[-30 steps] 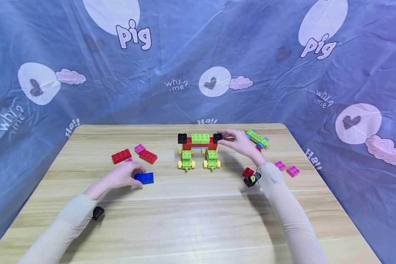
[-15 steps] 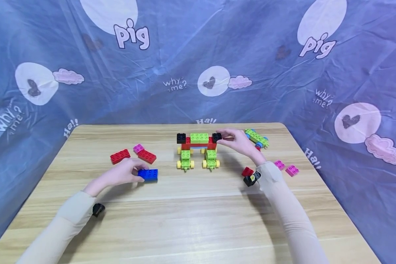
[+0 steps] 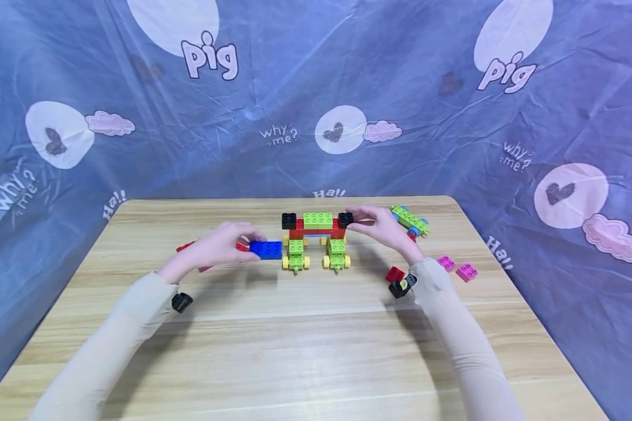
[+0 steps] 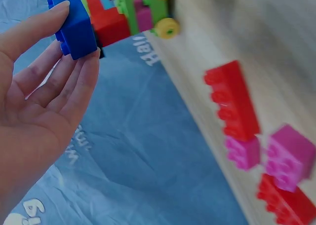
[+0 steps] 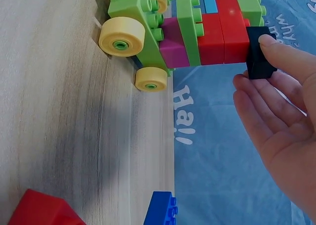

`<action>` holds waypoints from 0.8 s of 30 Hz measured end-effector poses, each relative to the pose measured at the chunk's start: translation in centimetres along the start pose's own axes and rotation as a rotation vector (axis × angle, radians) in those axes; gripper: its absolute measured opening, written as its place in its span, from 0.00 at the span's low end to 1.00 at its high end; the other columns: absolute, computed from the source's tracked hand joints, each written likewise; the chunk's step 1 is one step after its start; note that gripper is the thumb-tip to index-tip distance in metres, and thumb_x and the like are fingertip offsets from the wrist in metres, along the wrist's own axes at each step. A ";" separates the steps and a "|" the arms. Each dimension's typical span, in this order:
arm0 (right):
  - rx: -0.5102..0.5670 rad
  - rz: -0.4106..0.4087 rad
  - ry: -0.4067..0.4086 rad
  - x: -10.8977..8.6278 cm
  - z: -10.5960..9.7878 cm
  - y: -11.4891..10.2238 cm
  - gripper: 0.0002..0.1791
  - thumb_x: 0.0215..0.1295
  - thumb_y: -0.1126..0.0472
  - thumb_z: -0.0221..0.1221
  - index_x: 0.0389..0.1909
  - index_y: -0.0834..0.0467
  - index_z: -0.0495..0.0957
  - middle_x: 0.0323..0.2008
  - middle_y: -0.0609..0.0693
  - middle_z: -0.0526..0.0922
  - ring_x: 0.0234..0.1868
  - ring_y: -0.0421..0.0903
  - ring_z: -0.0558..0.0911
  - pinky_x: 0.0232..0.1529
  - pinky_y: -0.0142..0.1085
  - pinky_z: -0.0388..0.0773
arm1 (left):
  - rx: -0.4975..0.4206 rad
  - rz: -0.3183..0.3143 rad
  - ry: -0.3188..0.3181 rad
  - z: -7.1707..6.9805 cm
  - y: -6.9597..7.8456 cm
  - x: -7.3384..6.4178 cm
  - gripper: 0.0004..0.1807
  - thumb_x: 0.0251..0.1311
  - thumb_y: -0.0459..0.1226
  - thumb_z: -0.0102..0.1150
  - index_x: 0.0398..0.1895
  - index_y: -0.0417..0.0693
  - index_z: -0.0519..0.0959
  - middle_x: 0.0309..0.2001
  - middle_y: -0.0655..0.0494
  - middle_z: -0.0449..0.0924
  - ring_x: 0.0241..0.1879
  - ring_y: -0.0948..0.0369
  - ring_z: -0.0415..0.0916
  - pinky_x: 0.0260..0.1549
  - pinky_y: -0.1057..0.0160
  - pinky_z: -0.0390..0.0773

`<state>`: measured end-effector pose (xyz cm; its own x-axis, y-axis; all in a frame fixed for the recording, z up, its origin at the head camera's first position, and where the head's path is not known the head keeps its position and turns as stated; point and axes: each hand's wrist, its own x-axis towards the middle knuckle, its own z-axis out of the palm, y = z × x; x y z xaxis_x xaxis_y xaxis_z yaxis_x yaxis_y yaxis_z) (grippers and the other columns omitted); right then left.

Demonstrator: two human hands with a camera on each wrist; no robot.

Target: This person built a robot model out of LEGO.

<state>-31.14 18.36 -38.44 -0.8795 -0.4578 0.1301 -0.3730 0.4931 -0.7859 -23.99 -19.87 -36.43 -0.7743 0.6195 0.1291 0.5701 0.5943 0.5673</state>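
Observation:
My left hand (image 3: 226, 244) pinches a blue brick (image 3: 265, 250) between thumb and fingers, held up off the table just left of the wheeled brick model. In the left wrist view the blue brick (image 4: 76, 25) has its studs turned toward the palm side. The model stands on green wheeled bases (image 3: 337, 257) with yellow wheels; red bricks (image 5: 224, 40) span its upper part, topped by a lime green brick (image 3: 318, 220). A black brick (image 3: 288, 221) sits at its top left. My right hand (image 3: 379, 227) grips the matching black brick (image 5: 259, 52) at the top right end.
Red bricks (image 4: 232, 101) and pink bricks (image 4: 289, 156) lie on the table at left, partly hidden behind my left hand in the head view. On the right are a red brick (image 3: 395, 273), pink bricks (image 3: 466, 272) and a green base with blue wheels (image 3: 409, 220).
My left hand has picked the blue brick up from the table and carried it right and away from me, close to the model. My right hand has stayed at the black brick.

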 end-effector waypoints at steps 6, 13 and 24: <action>-0.003 0.025 -0.001 0.0 -0.2 0.4 0.28 0.63 0.57 0.67 0.63 0.60 0.75 0.59 0.60 0.81 0.58 0.56 0.81 0.59 0.48 0.81 | -0.007 0.051 0.026 -0.6 1.1 2.9 0.21 0.54 0.34 0.71 0.51 0.35 0.81 0.49 0.42 0.84 0.49 0.49 0.83 0.49 0.54 0.85; 0.030 0.050 -0.013 0.0 -0.2 0.9 0.29 0.63 0.56 0.67 0.64 0.59 0.75 0.60 0.58 0.81 0.59 0.55 0.81 0.58 0.48 0.81 | -0.091 0.007 0.077 -1.1 2.0 5.7 0.22 0.55 0.34 0.71 0.52 0.35 0.81 0.50 0.40 0.84 0.49 0.48 0.83 0.51 0.52 0.85; 0.035 0.064 -0.010 0.0 -0.4 1.4 0.28 0.63 0.55 0.67 0.63 0.56 0.76 0.60 0.57 0.81 0.59 0.54 0.81 0.59 0.47 0.81 | -0.050 -0.069 0.091 -0.9 2.9 10.1 0.22 0.58 0.39 0.70 0.53 0.38 0.81 0.51 0.42 0.84 0.50 0.51 0.82 0.53 0.54 0.84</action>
<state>-31.80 19.33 -39.36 -0.8984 -0.4331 0.0728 -0.3050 0.4960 -0.8130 -30.42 -12.33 -32.74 -0.8345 0.5272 0.1606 0.5017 0.6062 0.6171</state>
